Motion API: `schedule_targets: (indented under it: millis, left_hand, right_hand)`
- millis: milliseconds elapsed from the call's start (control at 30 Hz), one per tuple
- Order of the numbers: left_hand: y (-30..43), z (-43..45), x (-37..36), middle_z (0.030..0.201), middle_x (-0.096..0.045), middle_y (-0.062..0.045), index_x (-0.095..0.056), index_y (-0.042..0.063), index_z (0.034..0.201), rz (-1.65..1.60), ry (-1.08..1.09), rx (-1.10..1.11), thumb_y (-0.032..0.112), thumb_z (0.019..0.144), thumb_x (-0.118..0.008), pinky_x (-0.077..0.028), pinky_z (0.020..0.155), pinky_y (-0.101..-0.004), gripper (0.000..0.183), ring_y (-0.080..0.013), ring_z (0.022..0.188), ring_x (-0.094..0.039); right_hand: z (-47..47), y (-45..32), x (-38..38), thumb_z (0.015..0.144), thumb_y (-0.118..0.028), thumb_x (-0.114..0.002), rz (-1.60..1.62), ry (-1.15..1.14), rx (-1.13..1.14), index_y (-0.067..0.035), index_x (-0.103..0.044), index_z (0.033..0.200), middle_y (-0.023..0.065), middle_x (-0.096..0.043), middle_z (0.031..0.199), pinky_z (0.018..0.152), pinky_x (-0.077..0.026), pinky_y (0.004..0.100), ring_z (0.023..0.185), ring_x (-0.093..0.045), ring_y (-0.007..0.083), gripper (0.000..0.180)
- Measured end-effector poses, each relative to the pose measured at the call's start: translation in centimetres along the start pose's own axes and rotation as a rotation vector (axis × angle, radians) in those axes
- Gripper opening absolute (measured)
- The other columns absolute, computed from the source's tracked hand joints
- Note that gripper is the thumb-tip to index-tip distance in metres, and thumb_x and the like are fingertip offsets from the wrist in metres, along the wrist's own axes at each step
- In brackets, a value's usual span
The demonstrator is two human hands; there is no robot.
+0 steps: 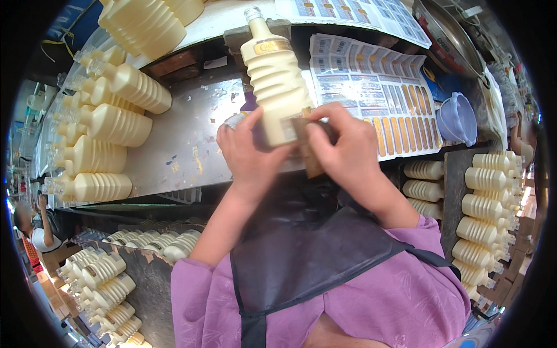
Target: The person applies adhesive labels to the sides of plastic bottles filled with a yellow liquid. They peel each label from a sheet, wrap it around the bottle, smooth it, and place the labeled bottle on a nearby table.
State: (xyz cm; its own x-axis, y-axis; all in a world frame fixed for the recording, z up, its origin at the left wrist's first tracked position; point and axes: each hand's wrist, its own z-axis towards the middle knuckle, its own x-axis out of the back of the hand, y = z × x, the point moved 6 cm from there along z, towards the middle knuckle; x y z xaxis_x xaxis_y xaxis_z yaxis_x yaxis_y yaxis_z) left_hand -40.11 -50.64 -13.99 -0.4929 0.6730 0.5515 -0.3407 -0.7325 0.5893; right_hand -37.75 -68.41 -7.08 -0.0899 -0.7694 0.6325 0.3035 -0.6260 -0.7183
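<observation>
A cream-coloured ribbed bottle point(276, 78) with a clear neck lies on its back, neck pointing away from me, a gold label near its shoulder. My left hand point(250, 148) grips its lower left side with the thumb on the edge. By those fingers is a small whitish wad point(235, 120), too blurred to name. A flat brown piece point(314, 158) is pinched between thumb and fingers of my right hand point(348, 145), against the bottle's lower right side. Close to the right fingertips, a second small label point(298, 115) shows on the bottle.
Similar bottles lie stacked on the metal worktop's left point(113, 126), and on racks at lower left point(104, 278) and right point(483, 206). Printed label sheets point(374, 91) lie right of the bottle, beside a lilac bucket point(458, 118). Another person point(37, 230) is at far left.
</observation>
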Motion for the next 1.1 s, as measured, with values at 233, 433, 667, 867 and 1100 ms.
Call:
schedule_targets:
  millis: [233,433,667,867,1100]
  left_hand:
    - [0.3,-0.2,-0.3,0.12,-0.062,-0.009,-0.057,0.009,0.134,0.014,0.0,0.031,0.025,0.06,-0.092,-0.031,0.11,-0.056,0.084,-0.0365,0.113,-0.053]
    - [0.1,-0.2,-0.1,0.118,-0.063,-0.01,-0.057,0.009,0.135,0.002,-0.005,0.016,0.025,0.061,-0.091,-0.03,0.111,-0.0578,0.083,-0.0359,0.109,-0.056]
    - [-0.7,-0.4,0.2,0.118,-0.064,-0.009,-0.057,0.009,0.136,-0.005,-0.028,0.024,0.024,0.062,-0.091,-0.031,0.11,-0.0572,0.083,-0.0348,0.109,-0.059]
    - [-3.6,-1.3,-0.2,0.125,-0.062,-0.013,-0.054,0.007,0.139,-0.209,-0.143,0.215,0.028,0.073,-0.088,-0.033,0.112,-0.0489,0.077,-0.034,0.116,-0.058]
    - [-5.5,-2.2,-3.0,0.137,-0.051,-0.017,-0.047,0.0,0.142,-0.681,-0.039,0.575,0.032,0.094,-0.071,-0.04,0.109,-0.04,0.062,-0.026,0.122,-0.053]
  right_hand:
    - [0.2,-1.3,-1.0,0.088,-0.011,-0.069,-0.063,-0.028,0.096,-0.004,-0.068,0.096,0.0119,-0.064,0.064,0.054,-0.049,0.0363,0.054,-0.065,0.0254,0.01]
    - [0.8,-0.6,-0.1,0.089,-0.012,-0.069,-0.105,-0.017,-0.018,-0.005,-0.067,0.097,0.013,-0.064,0.064,0.055,-0.05,0.0378,0.056,-0.067,0.0277,0.011]
    - [0.7,-1.3,-1.5,0.089,-0.012,-0.07,-0.121,-0.034,0.092,-0.006,-0.067,0.097,0.0125,-0.064,0.063,0.054,-0.049,0.0385,0.056,-0.065,0.0284,0.011]
    - [0.0,4.1,-1.3,0.091,-0.019,-0.069,-0.009,-0.045,-0.183,-0.007,-0.065,0.099,0.0117,-0.061,0.059,0.055,-0.047,0.0426,0.054,-0.062,0.0305,0.015]
    - [-0.6,7.4,-2.7,0.093,-0.019,-0.067,0.167,0.004,-0.258,-0.005,-0.065,0.1,0.0076,-0.051,0.055,0.051,-0.038,0.0365,0.049,-0.048,0.0191,0.016]
